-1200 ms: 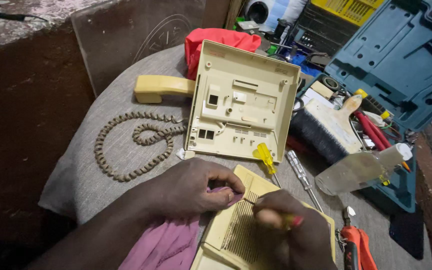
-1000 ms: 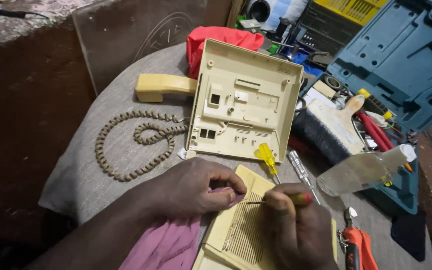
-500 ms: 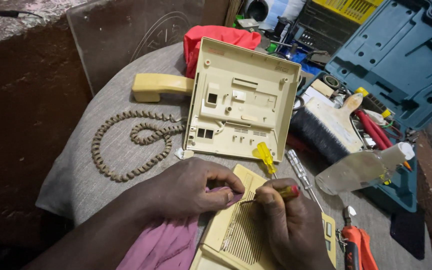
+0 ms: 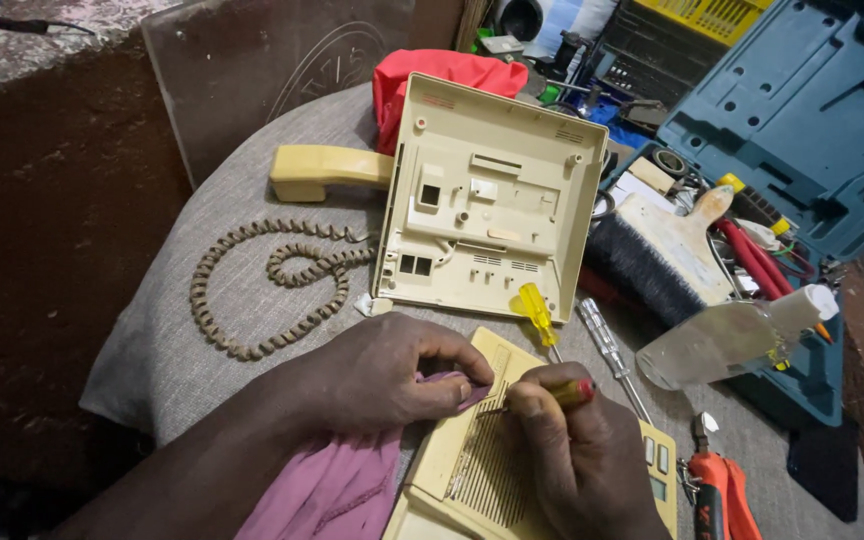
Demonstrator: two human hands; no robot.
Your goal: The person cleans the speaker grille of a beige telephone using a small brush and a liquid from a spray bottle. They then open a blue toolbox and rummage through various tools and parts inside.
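Phone cover (image 4: 472,470): our left hand (image 4: 382,375) pinches a pink cloth (image 4: 327,490), right hand (image 4: 577,455) grips a small screwdriver (image 4: 562,393); we think careful scraping of the grille comes next.

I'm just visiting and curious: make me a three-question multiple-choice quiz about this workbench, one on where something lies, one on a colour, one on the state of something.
1. Where does the coiled cord lie?
A. left of the open phone shell
B. inside the blue case
C. on the brush

2. What colour is the cloth under the left hand?
A. green
B. pink
C. white

3. What is the right hand doing?
A. resting empty
B. holding the handset
C. gripping a thin tool against the grille panel

Answers: 1 A, the cord curls on the grey cloth beside the shell. 2 B, pink fabric shows below the fingers. 3 C, its tip meets the slats.
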